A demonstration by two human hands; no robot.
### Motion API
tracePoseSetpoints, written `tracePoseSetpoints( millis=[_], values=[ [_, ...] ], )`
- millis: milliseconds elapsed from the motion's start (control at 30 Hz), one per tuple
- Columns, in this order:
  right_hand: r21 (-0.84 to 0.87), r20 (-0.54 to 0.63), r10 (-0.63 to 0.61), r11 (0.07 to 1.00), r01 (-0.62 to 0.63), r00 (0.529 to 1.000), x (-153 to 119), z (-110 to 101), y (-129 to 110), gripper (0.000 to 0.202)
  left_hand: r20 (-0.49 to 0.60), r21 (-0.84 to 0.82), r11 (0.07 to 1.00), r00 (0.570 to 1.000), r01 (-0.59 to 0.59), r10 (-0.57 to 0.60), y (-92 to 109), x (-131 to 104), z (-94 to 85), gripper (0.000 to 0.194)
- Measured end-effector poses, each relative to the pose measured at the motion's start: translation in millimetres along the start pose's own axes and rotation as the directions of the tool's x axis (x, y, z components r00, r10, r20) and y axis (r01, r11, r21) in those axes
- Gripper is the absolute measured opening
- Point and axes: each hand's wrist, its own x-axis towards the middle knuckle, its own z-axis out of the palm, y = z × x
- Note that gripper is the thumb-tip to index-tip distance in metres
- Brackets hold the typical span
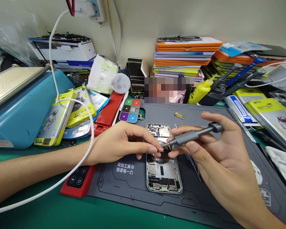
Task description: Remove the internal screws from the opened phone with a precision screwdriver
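Note:
An opened phone lies upright on the dark grey mat, its inner parts showing. Above its upper half, my right hand grips a grey screwdriver by its handle, the thin tip pointing left. My left hand reaches in from the left, thumb and fingers pinched together at the screwdriver's tip. Whether a small part sits between those fingertips is too small to tell. Behind the phone, a small yellow-topped piece rests on the mat.
A white cable loops over my left forearm. Left are a red tool, yellow battery boxes and a blue machine. Stacked cases, a yellow bottle and a tool holder stand behind; more boxes lie right.

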Motion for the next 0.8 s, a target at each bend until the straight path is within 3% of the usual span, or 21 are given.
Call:
tracePoseSetpoints(
  millis=[333,567,667,800],
  values=[
    [-0.005,-0.009,0.040,0.999,-0.040,0.999,0.2,-0.6,-0.3,0.042,0.008,-0.010,1.000,1.000,-0.008,0.008,1.5,-0.4,0.4,0.009],
    [0.095,-0.003,0.109,0.990,-0.109,0.994,4.2,-4.9,-1.9,0.042,0.027,-0.016,1.000,1.000,0.001,0.000,3.2,-1.1,0.6,0.013],
    [0.106,0.015,0.054,0.993,-0.055,0.998,2.7,-5.1,-3.7,0.041,0.028,0.065,0.998,0.999,0.018,-0.020,2.3,-1.9,-0.8,0.017],
    [-0.090,0.045,-0.099,0.991,0.103,0.994,-12.4,-1.2,-5.6,0.056,-0.002,0.157,0.988,1.000,0.017,-0.017,-0.3,-2.4,-3.2,0.032]
  ],
)
